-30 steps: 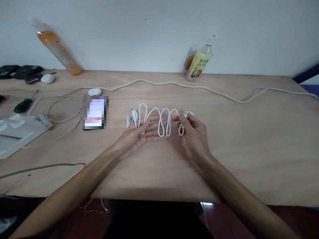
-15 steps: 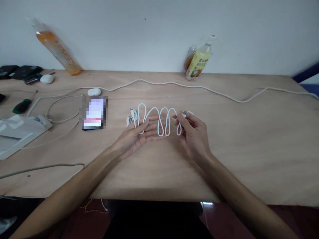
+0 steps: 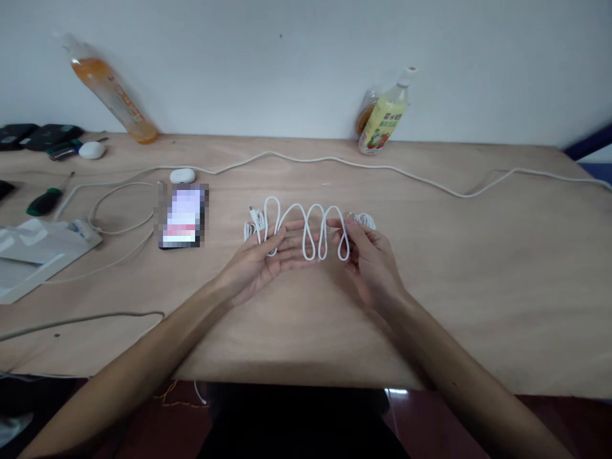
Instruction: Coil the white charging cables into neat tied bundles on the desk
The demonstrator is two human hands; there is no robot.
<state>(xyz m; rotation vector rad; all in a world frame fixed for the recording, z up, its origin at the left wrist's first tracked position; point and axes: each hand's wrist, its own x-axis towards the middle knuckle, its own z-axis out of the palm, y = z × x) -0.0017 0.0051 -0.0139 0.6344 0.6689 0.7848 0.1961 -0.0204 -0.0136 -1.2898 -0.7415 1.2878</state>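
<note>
Head view: to the right of the phone (image 3: 184,213), whose lit screen is blurred out, a person holds a thin white cable (image 3: 309,258) above the wooden table (image 3: 478,287). The left hand (image 3: 255,261), the nearer of the two to the phone, is turned palm up with its fingers spread under the cable, its thumb pressed down on it. Farther right of the phone, the right hand (image 3: 373,252) pinches the other end of the looped stretch between thumb and fingers. Between the two grips the cable snakes in several upright loops.

On the phone's side of the loops, a plug (image 3: 253,211) shows beyond the left hand beside a white bundle (image 3: 248,231); a white coil (image 3: 366,220) shows just beyond the right. Whether these belong to the same cable cannot be told.

Just behind the phone sits a white rounded case (image 3: 182,176); a green-handled screwdriver (image 3: 44,201) lies well to its left. Behind the phone, an orange drink bottle (image 3: 112,99) leans to the left and a yellow-labelled bottle (image 3: 384,121) stands far to the right.
</note>
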